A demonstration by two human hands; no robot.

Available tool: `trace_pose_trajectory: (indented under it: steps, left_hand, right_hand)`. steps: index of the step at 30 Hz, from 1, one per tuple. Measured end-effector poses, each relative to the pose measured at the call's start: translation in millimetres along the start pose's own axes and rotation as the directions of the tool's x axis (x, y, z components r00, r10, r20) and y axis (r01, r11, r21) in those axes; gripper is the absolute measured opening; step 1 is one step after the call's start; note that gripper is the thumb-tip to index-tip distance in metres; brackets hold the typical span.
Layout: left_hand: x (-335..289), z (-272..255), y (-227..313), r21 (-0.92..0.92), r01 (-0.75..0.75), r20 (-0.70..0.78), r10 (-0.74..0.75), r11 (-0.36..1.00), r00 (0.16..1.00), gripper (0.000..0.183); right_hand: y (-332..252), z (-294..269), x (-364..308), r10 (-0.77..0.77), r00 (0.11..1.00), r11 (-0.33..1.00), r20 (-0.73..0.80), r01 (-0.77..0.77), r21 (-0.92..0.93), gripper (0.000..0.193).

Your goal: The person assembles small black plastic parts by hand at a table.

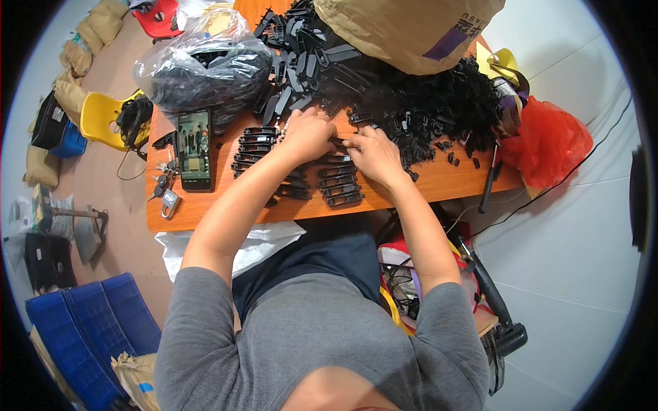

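My left hand [310, 137] is over the table's middle, fingers curled and thumb toward my right hand. My right hand [374, 155] pinches with thumb and forefinger close beside it. A slim black plastic piece [338, 142] shows between the two hands, mostly covered by fingers. Below them, long black plastic clips [340, 185] lie side by side in a column. More black plastic clips [253, 148] form a column left of my left hand, partly hidden by my forearm. Light beads [279, 130] show beside my left hand.
Loose black parts [301, 65] and a heap of smaller black pieces [439, 103] cover the table's far side. Around them stand a brown paper sack [404, 31], a clear plastic bag [205, 75] and a red bag [548, 144]. A phone [196, 151] and padlock [170, 203] lie left.
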State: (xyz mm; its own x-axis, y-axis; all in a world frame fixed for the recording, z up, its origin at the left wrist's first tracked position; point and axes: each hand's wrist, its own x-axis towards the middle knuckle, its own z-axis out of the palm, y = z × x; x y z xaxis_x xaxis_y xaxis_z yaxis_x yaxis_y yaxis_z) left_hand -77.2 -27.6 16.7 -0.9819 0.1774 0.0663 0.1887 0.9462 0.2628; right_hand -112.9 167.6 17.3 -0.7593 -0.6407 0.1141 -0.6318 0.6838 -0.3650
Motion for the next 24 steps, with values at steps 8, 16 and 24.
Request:
trace_pose_trajectory:
  steps: [8,16,24]
  left_hand:
    - [-8.6,-26.9,-0.7,0.016,0.036,0.16,-0.039,0.999,0.986,0.025]
    - [-31.8,-38.1,-30.2,0.068,0.087,0.146,-0.096,0.994,0.985,0.041]
    - [-39.4,-51.0,-32.4,0.162,0.084,0.265,-0.126,0.983,0.956,0.035]
  right_hand:
    - [19.9,-13.4,13.6,0.066,0.975,0.996,-0.211,-0.052,0.071,0.012]
    - [25.9,-29.9,15.5,0.139,0.979,0.989,-0.146,-0.146,-0.038,0.012]
    - [17.6,-18.5,-19.6,0.13,0.991,0.949,-0.026,-0.132,-0.286,0.007]
